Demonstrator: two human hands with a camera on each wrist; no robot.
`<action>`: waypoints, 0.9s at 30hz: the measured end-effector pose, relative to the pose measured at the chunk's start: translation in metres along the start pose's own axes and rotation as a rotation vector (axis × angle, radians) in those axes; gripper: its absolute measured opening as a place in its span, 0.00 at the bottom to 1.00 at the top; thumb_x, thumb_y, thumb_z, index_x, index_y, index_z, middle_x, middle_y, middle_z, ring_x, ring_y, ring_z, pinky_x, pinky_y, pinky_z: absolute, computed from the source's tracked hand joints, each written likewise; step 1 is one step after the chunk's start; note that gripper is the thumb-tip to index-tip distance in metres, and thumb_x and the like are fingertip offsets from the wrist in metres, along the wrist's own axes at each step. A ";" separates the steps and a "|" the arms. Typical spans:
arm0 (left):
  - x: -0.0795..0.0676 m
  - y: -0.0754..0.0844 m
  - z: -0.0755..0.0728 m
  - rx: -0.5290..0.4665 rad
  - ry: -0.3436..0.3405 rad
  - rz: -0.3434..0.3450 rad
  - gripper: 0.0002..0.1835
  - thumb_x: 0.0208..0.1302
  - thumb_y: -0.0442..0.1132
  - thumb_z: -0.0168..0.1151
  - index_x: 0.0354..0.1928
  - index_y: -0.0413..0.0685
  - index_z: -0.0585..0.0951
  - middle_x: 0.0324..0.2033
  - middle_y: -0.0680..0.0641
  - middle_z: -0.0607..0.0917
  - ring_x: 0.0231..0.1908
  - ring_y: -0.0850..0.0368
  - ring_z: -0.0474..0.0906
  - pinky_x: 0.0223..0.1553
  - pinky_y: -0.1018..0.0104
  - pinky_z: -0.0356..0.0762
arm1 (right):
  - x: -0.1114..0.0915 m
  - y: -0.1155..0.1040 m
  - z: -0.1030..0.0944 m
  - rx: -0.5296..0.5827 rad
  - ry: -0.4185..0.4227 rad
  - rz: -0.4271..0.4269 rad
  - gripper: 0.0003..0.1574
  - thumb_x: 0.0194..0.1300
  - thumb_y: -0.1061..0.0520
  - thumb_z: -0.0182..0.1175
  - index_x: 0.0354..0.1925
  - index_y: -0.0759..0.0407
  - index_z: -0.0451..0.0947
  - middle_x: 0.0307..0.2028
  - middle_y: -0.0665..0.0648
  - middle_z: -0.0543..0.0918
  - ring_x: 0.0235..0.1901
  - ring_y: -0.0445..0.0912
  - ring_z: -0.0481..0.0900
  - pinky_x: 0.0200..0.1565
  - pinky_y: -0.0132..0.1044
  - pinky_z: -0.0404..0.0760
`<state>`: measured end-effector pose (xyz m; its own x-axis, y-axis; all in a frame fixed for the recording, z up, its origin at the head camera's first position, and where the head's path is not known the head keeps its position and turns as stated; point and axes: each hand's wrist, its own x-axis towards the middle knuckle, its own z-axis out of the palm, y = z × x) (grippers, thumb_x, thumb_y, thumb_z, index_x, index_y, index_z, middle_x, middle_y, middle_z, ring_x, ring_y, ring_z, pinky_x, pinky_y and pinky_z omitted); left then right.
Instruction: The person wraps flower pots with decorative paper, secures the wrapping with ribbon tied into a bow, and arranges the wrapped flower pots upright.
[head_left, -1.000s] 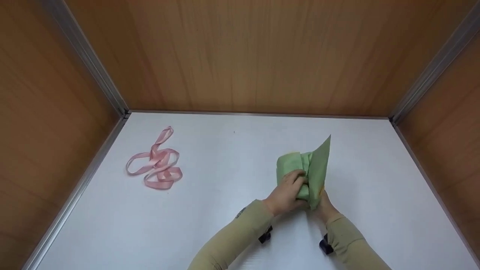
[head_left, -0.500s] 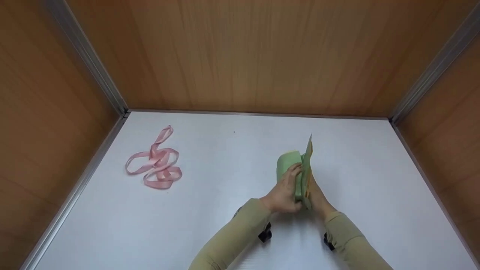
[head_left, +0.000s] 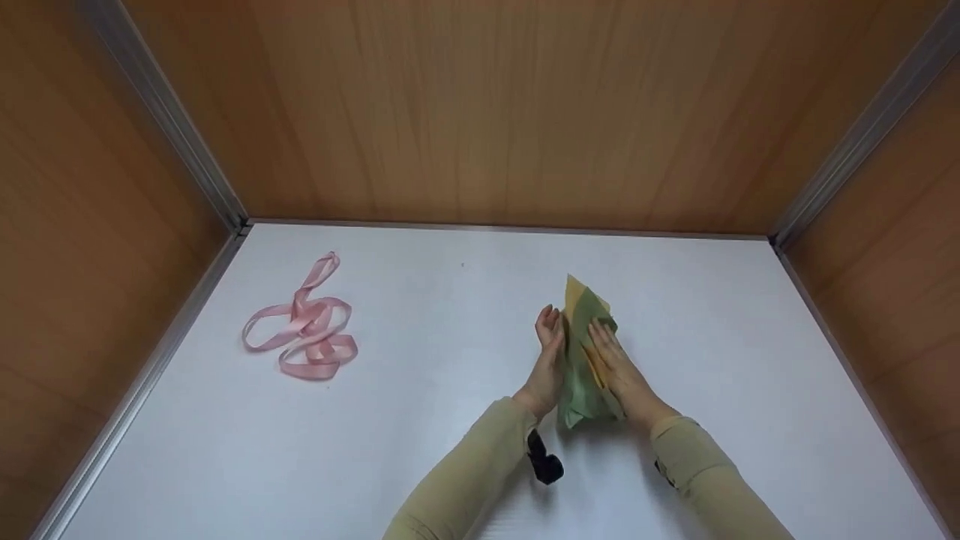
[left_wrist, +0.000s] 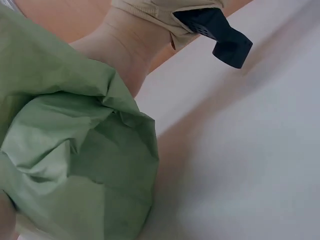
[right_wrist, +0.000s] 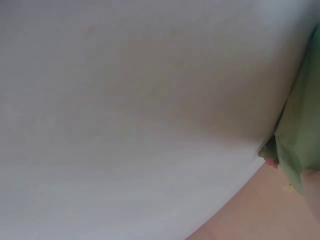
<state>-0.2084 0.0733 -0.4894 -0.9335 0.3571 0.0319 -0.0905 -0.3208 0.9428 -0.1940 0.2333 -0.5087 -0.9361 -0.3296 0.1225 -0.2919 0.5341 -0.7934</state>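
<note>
A wrapped bundle of green paper with yellow layers [head_left: 579, 394] stands between both hands, right of the middle in the head view. My left hand [head_left: 545, 364] lies along its left side, fingers pointing up and slightly bent. Flat against the right side, my right hand [head_left: 621, 371] presses the paper with straight fingers. Crumpled folds of the green paper [left_wrist: 75, 200] fill the left of the left wrist view, with the right wrist behind. At the right edge of the right wrist view, a small pink and green bit [right_wrist: 270, 159] pokes out of the paper.
A loosely looped pink ribbon [head_left: 306, 321] lies on the white table [head_left: 420, 300] at the left. Wood-grain panels [head_left: 480, 112] with metal edging enclose the back and both sides. A black wrist camera [head_left: 546, 466] hangs under the left sleeve.
The upright paper flap has folded over leftward, now showing yellow at the top. My right hand has moved from behind the flap onto its face; my left has let go of the front and shifted left.
</note>
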 end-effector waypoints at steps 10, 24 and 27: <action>-0.001 0.001 -0.002 -0.052 0.060 -0.074 0.38 0.69 0.45 0.46 0.71 0.54 0.36 0.73 0.43 0.38 0.73 0.43 0.35 0.70 0.48 0.46 | 0.002 -0.004 -0.002 -0.158 -0.047 0.006 0.47 0.67 0.47 0.55 0.74 0.57 0.44 0.74 0.60 0.45 0.73 0.59 0.38 0.68 0.63 0.44; 0.021 0.041 -0.020 0.372 0.092 -0.199 0.24 0.66 0.40 0.55 0.62 0.40 0.66 0.55 0.39 0.74 0.55 0.49 0.74 0.52 0.61 0.76 | 0.005 -0.009 -0.004 -0.139 -0.101 0.110 0.55 0.63 0.41 0.60 0.75 0.53 0.40 0.75 0.54 0.41 0.74 0.54 0.34 0.70 0.58 0.43; 0.028 0.052 -0.018 0.536 0.118 -0.235 0.21 0.66 0.43 0.55 0.54 0.35 0.74 0.47 0.40 0.80 0.45 0.53 0.78 0.45 0.64 0.78 | 0.003 -0.009 -0.004 -0.117 -0.100 0.113 0.56 0.63 0.41 0.60 0.75 0.53 0.39 0.75 0.54 0.38 0.74 0.54 0.33 0.70 0.59 0.42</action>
<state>-0.2454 0.0511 -0.4455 -0.9447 0.2548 -0.2065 -0.1409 0.2534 0.9571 -0.1954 0.2301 -0.4992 -0.9416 -0.3355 -0.0278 -0.2126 0.6568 -0.7235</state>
